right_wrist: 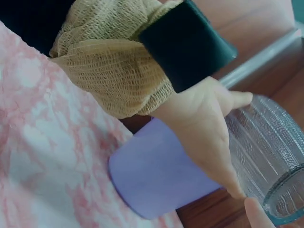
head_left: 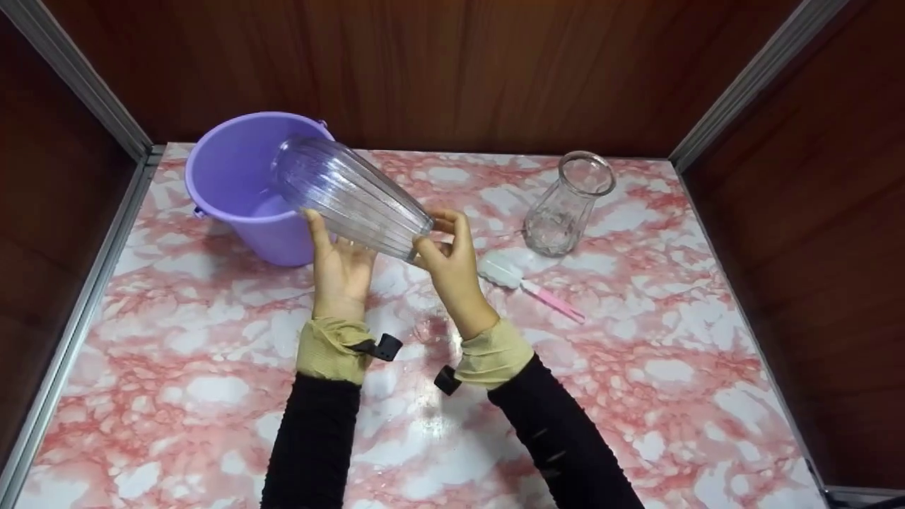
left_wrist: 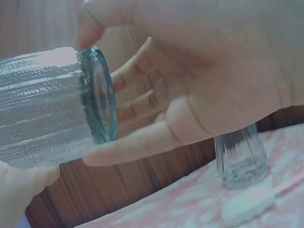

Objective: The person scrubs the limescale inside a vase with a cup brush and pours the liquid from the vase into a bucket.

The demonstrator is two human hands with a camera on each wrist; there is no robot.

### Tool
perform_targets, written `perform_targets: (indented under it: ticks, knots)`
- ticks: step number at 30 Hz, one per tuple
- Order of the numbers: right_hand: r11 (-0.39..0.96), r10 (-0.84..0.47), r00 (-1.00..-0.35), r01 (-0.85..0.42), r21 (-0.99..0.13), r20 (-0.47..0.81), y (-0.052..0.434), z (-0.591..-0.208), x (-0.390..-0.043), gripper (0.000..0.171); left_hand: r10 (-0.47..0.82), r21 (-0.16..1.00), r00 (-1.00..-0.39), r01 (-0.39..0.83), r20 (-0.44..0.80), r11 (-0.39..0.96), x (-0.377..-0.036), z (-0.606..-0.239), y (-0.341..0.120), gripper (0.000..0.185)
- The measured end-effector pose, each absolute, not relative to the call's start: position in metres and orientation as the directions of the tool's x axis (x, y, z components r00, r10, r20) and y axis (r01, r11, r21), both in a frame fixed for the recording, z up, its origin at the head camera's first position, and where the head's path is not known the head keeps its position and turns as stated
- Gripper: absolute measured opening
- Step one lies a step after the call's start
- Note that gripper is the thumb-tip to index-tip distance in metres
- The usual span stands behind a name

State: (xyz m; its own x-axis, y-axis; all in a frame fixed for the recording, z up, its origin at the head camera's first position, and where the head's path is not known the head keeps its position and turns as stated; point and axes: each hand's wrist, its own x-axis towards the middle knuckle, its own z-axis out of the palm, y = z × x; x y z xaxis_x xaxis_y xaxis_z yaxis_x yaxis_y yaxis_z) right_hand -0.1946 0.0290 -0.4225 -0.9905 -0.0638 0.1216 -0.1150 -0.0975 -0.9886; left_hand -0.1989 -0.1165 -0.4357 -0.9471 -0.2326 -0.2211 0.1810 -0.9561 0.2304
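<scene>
Pink-and-white marbled tabletop [head_left: 636, 396] fills the frame, wood-panel walls behind. Upper left of the head view: a purple plastic bucket [head_left: 233, 177] standing upright. Held in the air in front of it, centre-left of frame — a large ribbed clear glass vase [head_left: 346, 194], tipped nearly on its side. Its long axis runs diagonally, wide mouth up and left over the bucket's rim, thick base down and right toward the centre of the picture.

Left hand [head_left: 341, 265] is under the vase at mid-body, palm up, thumb hooked up along the near side; fingers sit behind the glass, so their curl isn't clear in the head view. Right hand [head_left: 452, 258] is at the base end, fingers spread and lightly bent round the base rim, thumb on the near edge — the left wrist view shows those fingertips cupping the glass disc. The right hand is thus nearer the base, the left nearer the mouth.

Upper right: a smaller clear glass vase [head_left: 565, 205], upright. Just below it, lying flat, a white sponge brush w/ pink handle [head_left: 527, 283], well apart from both hands.
</scene>
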Motion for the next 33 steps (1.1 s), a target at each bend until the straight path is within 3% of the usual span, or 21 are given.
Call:
perform_targets:
  ticks: [2,6,11,18,22,26,29,33]
  knots:
    - [-0.144,-0.092,-0.993,-0.053,-0.988,0.067,0.031,-0.429,-0.196,0.049,-0.247,0.296,-0.947,0.181,-0.206,-0.938,-0.199,-0.440,-0.117,0.123]
    - [-0.067,-0.168,-0.986,0.006,-0.998,0.006,0.036,-0.443,-0.200,0.062,-0.299,0.397,-0.940,0.215,-0.164,-0.892,-0.198,-0.447,-0.116,0.112]
    - [0.136,-0.232,-0.973,-0.046,-0.990,0.013,0.042,-0.460,-0.205,0.077,-0.383,0.468,-0.918,0.294,-0.106,-0.833,-0.197,-0.455,-0.112,0.096]
    - [0.190,-0.265,-0.964,-0.070,-0.979,0.017,0.043,-0.477,-0.210,0.081,-0.451,0.562,-0.892,0.354,-0.038,-0.747,-0.197,-0.463,-0.109,0.112]
    - [0.221,-0.275,-0.961,-0.075,-0.972,0.011,0.044,-0.485,-0.211,0.081,-0.431,0.684,-0.902,0.325,0.016,-0.653,-0.194,-0.466,-0.107,0.121]
    - [0.201,-0.277,-0.959,-0.119,-0.972,0.061,0.044,-0.493,-0.212,0.087,-0.359,0.838,-0.926,0.283,0.112,-0.467,-0.191,-0.469,-0.102,0.111]
    - [0.166,-0.270,-0.957,-0.155,-0.974,0.106,0.045,-0.500,-0.212,0.089,-0.306,0.885,-0.938,0.277,0.165,-0.373,-0.190,-0.474,-0.099,0.102]
    - [0.159,-0.260,-0.959,-0.157,-0.975,0.112,0.047,-0.511,-0.212,0.086,-0.281,0.890,-0.943,0.278,0.181,-0.362,-0.188,-0.486,-0.097,0.097]
